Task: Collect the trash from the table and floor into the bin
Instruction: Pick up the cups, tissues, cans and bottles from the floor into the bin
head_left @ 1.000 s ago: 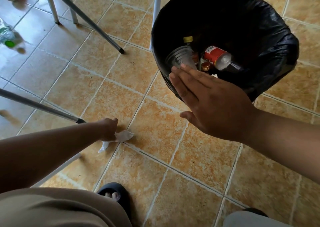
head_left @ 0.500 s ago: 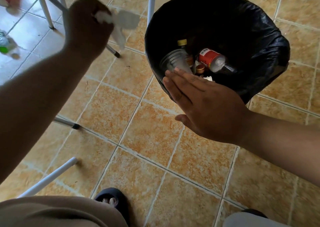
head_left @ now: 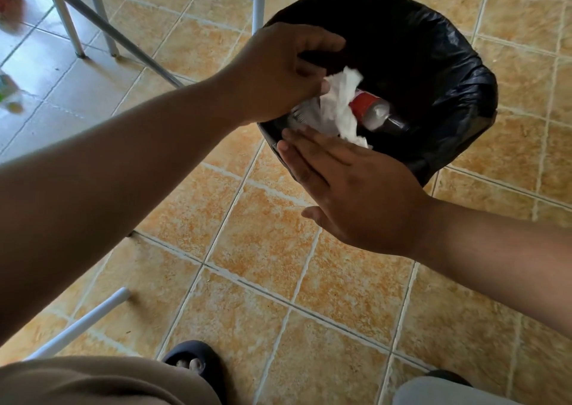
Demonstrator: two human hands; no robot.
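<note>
A bin lined with a black bag (head_left: 458, 73) stands on the tiled floor at the upper right. Inside lie a red-labelled bottle (head_left: 371, 110) and a clear plastic cup (head_left: 301, 115), partly hidden. My left hand (head_left: 278, 70) reaches over the bin's left rim, and a crumpled white tissue (head_left: 339, 104) hangs from its thumb and fingertips above the opening. My right hand (head_left: 356, 194) hovers flat at the bin's near rim, fingers straight, holding nothing.
Grey metal table legs (head_left: 102, 24) slant across the upper left, and one white leg (head_left: 80, 324) is at the lower left. A blurred green-and-white bottle (head_left: 9, 92) and a red item (head_left: 10, 0) lie on the floor at far left. My sandalled foot (head_left: 192, 363) is at the bottom.
My left hand picked the tissue off the floor, lifted it and carried it right, over the bin's opening. My right hand has hardly moved.
</note>
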